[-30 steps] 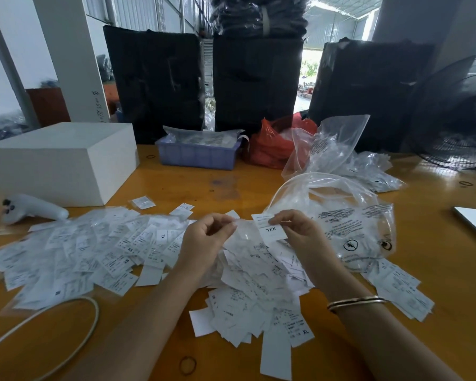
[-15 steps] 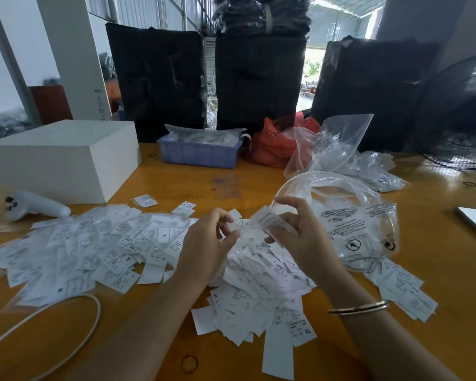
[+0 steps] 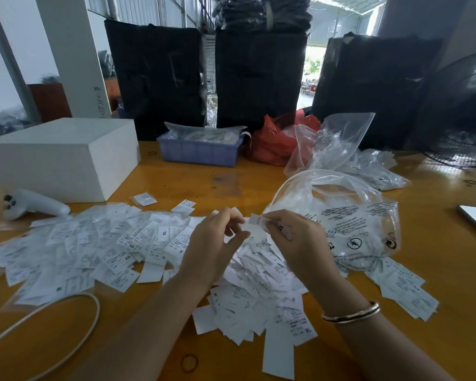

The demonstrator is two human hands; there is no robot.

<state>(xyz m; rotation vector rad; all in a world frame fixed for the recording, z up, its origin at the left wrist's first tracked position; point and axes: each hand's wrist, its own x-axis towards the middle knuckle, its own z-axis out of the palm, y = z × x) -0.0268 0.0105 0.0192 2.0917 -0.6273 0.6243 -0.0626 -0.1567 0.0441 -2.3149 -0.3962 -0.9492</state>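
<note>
Risk: the spread of size labels (image 3: 94, 243) on the L runs right into the loose heap (image 3: 259, 287) under the wrists. If the pinched label (image 3: 254, 219) slips it prob. lands in the wrong lot, and a wrist sweep would mix both.

Pose: left hand (image 3: 215, 246) has fingers curled at the label's edge; too blurred to tell if it grips. Right hand (image 3: 297, 240) pinches the label btw thumb & forefinger, held above the heap, just by the clear poly bag (image 3: 363, 215) mouth.
</note>
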